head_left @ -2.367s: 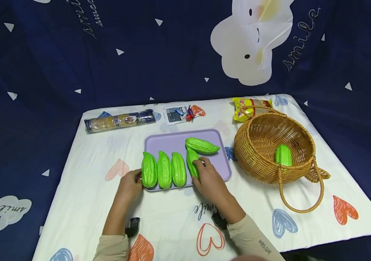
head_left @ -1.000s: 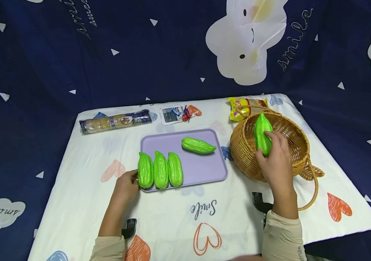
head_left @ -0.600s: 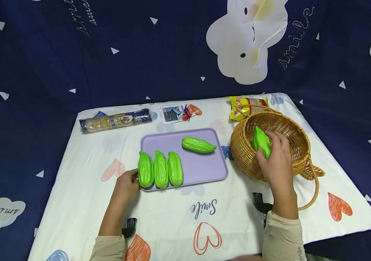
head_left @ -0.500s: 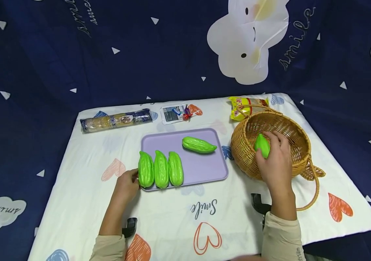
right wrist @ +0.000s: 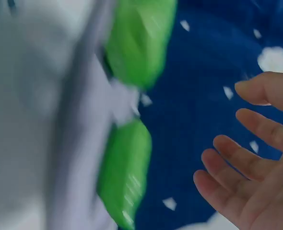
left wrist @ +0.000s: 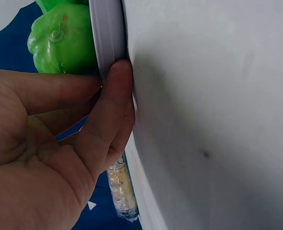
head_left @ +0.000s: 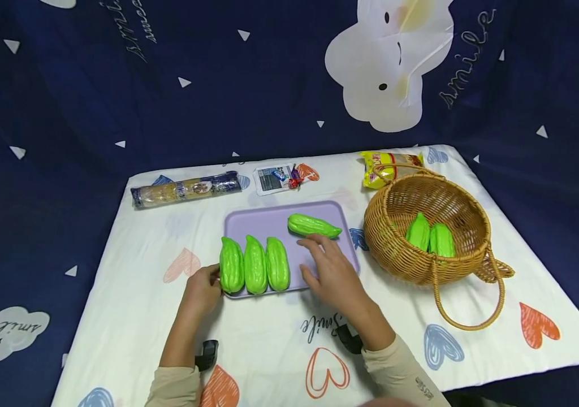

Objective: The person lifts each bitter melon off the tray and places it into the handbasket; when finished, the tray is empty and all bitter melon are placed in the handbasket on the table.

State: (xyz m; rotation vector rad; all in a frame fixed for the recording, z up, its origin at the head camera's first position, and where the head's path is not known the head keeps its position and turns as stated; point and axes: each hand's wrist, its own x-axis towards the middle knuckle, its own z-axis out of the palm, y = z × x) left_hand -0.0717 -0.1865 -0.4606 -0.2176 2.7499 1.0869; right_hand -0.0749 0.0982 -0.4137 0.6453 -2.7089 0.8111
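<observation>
A lilac tray (head_left: pixel 249 219) bears three green bitter melons (head_left: pixel 255 265) side by side at its left. Another bitter melon (head_left: pixel 314 225) lies crosswise near the back right corner. My left hand (head_left: pixel 203 289) pinches the tray's near left rim (left wrist: pixel 105 33) between thumb and fingers, close beside a bitter melon (left wrist: pixel 64 40). Over the tray's right half hovers my right hand (head_left: pixel 337 280), holding nothing, its fingers spread just short of the crosswise melon. Inside the wicker basket (head_left: pixel 396 257), two bitter melons (head_left: pixel 441 240) rest next to each other.
Along the back of the table lie a long wrapped pack (head_left: pixel 186 189), a small packet (head_left: pixel 271 180) with wrapped sweets, and a yellow bag (head_left: pixel 378 169) behind the basket. The basket's handle (head_left: pixel 493 308) hangs down onto the cloth at the front right.
My right hand carried a bitter melon from the tray into the basket, let go of it there, and came back left over the tray. The left hand kept its hold on the rim.
</observation>
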